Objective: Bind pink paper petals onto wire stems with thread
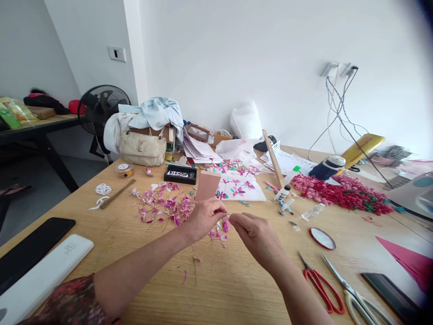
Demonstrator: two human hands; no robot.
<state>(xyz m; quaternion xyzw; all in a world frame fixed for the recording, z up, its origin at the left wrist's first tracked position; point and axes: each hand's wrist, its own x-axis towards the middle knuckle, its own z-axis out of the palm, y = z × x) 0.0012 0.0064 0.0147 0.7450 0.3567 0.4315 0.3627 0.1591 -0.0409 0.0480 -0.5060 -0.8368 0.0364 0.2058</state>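
My left hand [203,220] and my right hand [257,234] are raised over the middle of the table, fingertips almost meeting. Both are closed in a pinch. A tiny thin thing seems to lie between the fingertips, too small to name. Just below them is a pink petal cluster [226,225], and I cannot tell whether it hangs from the fingers or lies on the table. Many loose pink petals [162,203] are scattered left of the hands. Behind stand a brown card [207,185] and a white sheet [259,195] bearing purple flowers with teal leaves.
Red-handled scissors [320,286] and white-handled scissors [353,293] lie at right front. Beyond them are a round lid [322,238], small bottles [282,194] and a red flower bundle [341,192]. A black tray [180,174], beige bag [144,148] and white power bank [50,275] sit leftward.
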